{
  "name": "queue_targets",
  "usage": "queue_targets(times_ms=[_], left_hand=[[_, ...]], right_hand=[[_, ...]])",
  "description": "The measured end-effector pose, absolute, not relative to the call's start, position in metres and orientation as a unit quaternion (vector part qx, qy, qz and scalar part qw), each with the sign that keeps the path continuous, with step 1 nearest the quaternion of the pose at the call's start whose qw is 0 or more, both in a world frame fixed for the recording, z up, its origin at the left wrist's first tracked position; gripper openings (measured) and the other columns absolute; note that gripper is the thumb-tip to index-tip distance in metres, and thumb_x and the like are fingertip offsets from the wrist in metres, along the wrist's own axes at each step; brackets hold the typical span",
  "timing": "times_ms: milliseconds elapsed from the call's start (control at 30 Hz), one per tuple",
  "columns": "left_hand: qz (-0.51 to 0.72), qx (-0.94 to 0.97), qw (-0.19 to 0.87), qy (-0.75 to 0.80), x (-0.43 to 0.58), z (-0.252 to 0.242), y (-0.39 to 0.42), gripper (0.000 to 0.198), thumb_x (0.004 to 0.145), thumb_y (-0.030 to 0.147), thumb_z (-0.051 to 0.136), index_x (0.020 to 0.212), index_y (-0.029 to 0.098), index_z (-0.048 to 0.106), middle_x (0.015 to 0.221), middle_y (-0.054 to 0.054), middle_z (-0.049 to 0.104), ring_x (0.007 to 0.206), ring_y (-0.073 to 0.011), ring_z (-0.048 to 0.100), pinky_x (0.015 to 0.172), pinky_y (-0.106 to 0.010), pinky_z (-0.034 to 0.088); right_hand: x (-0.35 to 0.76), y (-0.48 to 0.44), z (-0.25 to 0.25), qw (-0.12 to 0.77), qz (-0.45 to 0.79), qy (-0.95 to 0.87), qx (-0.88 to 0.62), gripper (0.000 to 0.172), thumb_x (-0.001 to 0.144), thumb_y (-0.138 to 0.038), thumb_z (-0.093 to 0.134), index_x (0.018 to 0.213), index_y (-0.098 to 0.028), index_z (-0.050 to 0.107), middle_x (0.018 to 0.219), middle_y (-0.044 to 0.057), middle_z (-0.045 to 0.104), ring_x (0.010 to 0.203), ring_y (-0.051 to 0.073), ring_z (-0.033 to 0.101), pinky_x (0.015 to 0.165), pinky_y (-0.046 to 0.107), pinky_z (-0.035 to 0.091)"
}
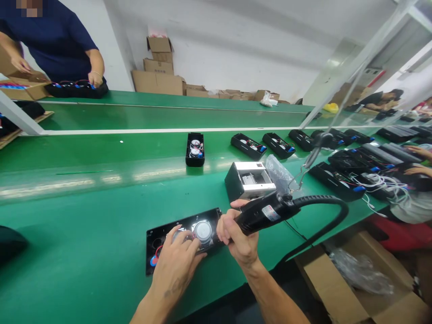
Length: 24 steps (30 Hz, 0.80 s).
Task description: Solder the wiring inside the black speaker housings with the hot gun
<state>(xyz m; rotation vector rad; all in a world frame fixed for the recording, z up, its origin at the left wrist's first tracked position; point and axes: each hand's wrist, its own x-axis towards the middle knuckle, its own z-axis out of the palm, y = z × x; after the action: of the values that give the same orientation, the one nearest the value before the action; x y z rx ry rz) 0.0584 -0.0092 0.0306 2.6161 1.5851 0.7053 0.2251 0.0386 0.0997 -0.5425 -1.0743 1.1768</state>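
Note:
A black speaker panel (150,252) lies at a slant on the green bench in front of me. Fixed in its right part is a round silver speaker driver (203,231); a red wire and a blue connector (154,260) show at its left end. My left hand (178,258) rests over the panel's middle, fingers bent onto a second driver that they partly cover, thumb by the near edge. Wrapped in my right hand (241,238) is a black electric screwdriver (266,213), its front pointing at the panel's right end. The bit's tip is hidden behind my fingers.
Behind the panel stands a black-and-silver box (249,182) beside clear bubble wrap (281,173). A hook and cable (332,202) run from the screwdriver. Several black speaker housings (249,146) lie along the bench. An open carton (364,274) stands lower right; a co-worker (64,40) works across.

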Motion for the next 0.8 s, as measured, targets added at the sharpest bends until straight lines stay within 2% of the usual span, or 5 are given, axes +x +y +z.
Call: queue_targets(times_ms=[267,400,567,700,800], left_hand=[[0.221,0.835,0.012,0.504,0.06,0.032,-0.011,0.01,0.1,0.028,0.067,0.092,0.022,0.065,0.083,-0.001,0.077,0.102,-0.0267,0.072,0.116,-0.06,0.042],[0.224,0.836,0.02,0.5,0.057,0.035,-0.012,0.011,0.104,0.029,0.059,0.099,0.022,0.066,0.087,-0.002,0.079,0.104,-0.0279,0.072,0.114,-0.062,0.044],[0.238,0.841,0.031,0.485,0.06,0.028,-0.01,0.019,0.105,0.03,0.053,0.096,0.022,0.067,0.089,-0.003,0.08,0.104,-0.028,0.073,0.114,-0.063,0.047],[0.265,0.849,0.003,0.457,0.05,0.027,-0.006,0.019,0.102,0.017,0.049,0.1,0.022,0.066,0.084,-0.002,0.079,0.092,-0.024,0.076,0.107,-0.054,0.056],[0.287,0.866,-0.031,0.409,0.016,0.039,-0.005,0.036,0.092,0.004,0.042,0.113,0.021,0.065,0.098,-0.003,0.08,0.1,-0.022,0.075,0.113,-0.05,0.052]], right_hand=[[0.22,0.029,0.086,0.63,0.509,-0.528,-0.255,0.022,0.1,-0.033,0.069,0.105,-0.029,0.048,0.06,-0.013,0.047,0.042,0.007,0.04,0.043,0.021,0.039],[0.225,0.021,0.079,0.578,0.478,-0.579,-0.319,0.022,0.098,-0.038,0.07,0.1,-0.028,0.051,0.064,-0.007,0.051,0.052,0.013,0.05,0.047,0.028,0.047],[0.223,0.016,0.082,0.569,0.368,-0.656,-0.332,0.018,0.092,-0.026,0.073,0.101,-0.026,0.057,0.082,0.0,0.063,0.068,0.017,0.061,0.064,0.034,0.056],[0.223,0.019,0.094,0.586,0.434,-0.625,-0.28,0.02,0.097,-0.024,0.068,0.111,-0.028,0.055,0.07,-0.006,0.056,0.055,0.012,0.053,0.053,0.028,0.048],[0.247,0.028,0.105,0.668,0.468,-0.512,-0.269,0.025,0.1,-0.031,0.067,0.119,-0.029,0.052,0.059,-0.011,0.047,0.046,0.011,0.045,0.046,0.024,0.042]])
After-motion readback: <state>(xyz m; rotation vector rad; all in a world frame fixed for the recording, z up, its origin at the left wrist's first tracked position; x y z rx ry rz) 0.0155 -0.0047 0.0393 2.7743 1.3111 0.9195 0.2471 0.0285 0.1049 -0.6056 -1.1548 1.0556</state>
